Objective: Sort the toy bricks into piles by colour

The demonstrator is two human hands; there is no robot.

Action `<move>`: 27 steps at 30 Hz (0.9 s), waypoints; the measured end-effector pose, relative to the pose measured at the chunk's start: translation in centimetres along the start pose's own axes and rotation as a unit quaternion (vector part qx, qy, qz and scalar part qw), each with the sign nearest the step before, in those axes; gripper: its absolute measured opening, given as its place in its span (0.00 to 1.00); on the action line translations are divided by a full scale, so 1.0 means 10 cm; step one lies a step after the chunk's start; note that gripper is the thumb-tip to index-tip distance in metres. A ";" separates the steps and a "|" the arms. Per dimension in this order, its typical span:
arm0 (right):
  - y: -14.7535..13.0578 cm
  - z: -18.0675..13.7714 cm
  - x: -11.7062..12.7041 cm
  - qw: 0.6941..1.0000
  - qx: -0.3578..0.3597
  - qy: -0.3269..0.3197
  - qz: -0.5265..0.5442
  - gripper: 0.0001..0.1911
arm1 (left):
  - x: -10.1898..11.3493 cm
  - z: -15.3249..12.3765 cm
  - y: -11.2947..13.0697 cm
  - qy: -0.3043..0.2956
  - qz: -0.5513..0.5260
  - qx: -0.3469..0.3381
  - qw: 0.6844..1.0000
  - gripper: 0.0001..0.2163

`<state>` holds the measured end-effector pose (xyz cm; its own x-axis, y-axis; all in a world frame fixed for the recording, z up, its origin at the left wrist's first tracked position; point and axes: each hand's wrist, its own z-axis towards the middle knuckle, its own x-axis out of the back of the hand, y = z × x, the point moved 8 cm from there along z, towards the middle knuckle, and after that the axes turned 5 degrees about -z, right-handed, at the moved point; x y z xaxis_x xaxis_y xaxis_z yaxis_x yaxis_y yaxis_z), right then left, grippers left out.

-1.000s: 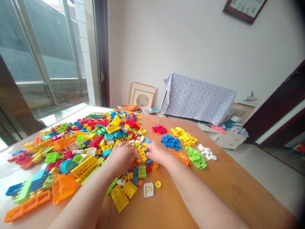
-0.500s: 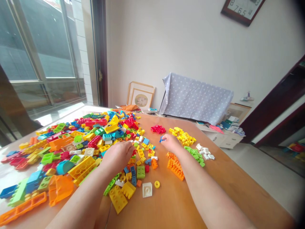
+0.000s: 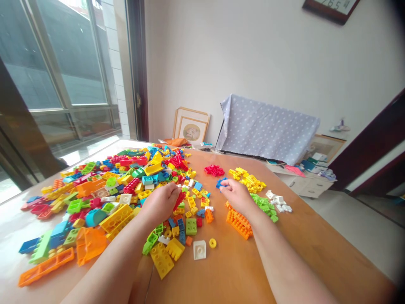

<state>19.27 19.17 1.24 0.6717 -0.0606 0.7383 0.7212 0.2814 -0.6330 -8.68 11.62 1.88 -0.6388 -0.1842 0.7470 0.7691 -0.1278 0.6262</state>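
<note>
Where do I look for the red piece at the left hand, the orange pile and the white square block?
Red piece [image 3: 179, 201]: head view, the part showing past the left hand [image 3: 160, 202].
Orange pile [image 3: 239, 222]: head view, the middle of its bricks.
White square block [image 3: 199, 250]: head view, the middle of its face.

Daylight comes through windows [image 3: 80, 67] at the left, beside a dark door frame [image 3: 142, 71]. A pale wall [image 3: 202, 55] carries a clock [image 3: 333, 10], partly cut off. Framed pictures [image 3: 191, 131] lean near a dotted cloth [image 3: 268, 126] draped over something hidden; a white cabinet [image 3: 310, 187] stands on light flooring [image 3: 340, 228].
</note>
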 end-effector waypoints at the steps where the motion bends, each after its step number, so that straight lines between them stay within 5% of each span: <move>1: -0.10 -0.09 -0.01 1.000 0.014 -0.005 0.023 0.16 | 0.00 0.00 -0.01 0.003 0.001 0.004 1.000 0.19; 7: -0.46 -0.52 -0.07 0.994 0.027 -0.041 0.098 0.16 | 0.09 -0.02 -0.05 0.012 0.046 0.028 0.998 0.19; 15: -0.27 -0.67 -0.22 0.993 0.005 -0.062 0.099 0.16 | 0.25 -0.06 -0.13 0.022 0.188 0.084 0.978 0.17; 20: -0.28 -0.72 -0.18 0.994 0.023 -0.085 0.066 0.12 | 0.26 -0.06 0.07 0.059 0.206 -0.014 0.977 0.14; 22: -0.33 -0.74 -0.16 0.994 0.037 -0.095 0.044 0.11 | 0.21 -0.08 0.19 0.035 0.189 -0.052 0.980 0.12; 27: -0.37 -0.76 -0.16 0.994 0.047 -0.093 -0.009 0.11 | -0.07 -0.23 0.42 -0.139 0.134 -0.094 0.977 0.08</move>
<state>16.80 10.91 0.67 0.6096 0.1104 0.7850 0.7076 0.3705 -0.6017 -4.92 8.95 3.47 -0.3744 0.0331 0.9267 0.8828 -0.2931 0.3671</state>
